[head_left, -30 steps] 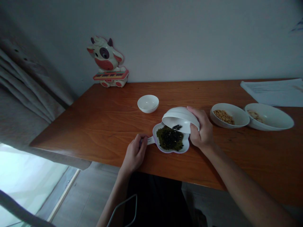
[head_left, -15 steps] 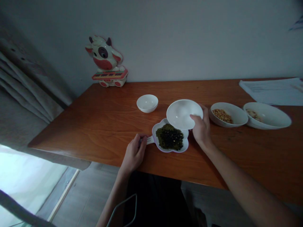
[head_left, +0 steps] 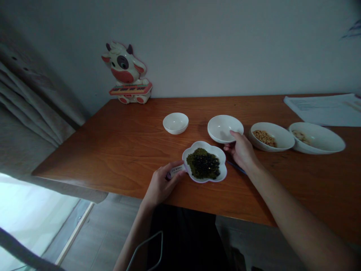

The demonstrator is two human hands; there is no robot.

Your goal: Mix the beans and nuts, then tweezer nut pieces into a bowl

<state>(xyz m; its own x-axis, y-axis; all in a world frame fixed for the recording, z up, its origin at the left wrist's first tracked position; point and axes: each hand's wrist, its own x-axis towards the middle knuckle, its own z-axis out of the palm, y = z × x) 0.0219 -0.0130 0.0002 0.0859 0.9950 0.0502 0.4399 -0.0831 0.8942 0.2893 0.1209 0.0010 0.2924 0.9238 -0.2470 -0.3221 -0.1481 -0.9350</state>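
Observation:
A white flower-shaped dish with a purple edge lies near the table's front, holding a heap of green and black beans. Around its short labelled handle are the fingers of my left hand. Up and to the right of the dish, my right hand grips the near right rim of an empty white bowl, thumb inside and fingers below. Whether that bowl touches the table is hard to tell. A thin blue stick-like thing lies partly under my right hand.
To the left stands a small white bowl. On the right are a bowl with tan beans and a larger bowl with pale pieces. Papers and a cow toy keyboard sit along the wall.
The bowl in my right hand has moved back and right, away from above the dish, and tilts less. The dish has shifted slightly right, and my left fingers have loosened on its handle.

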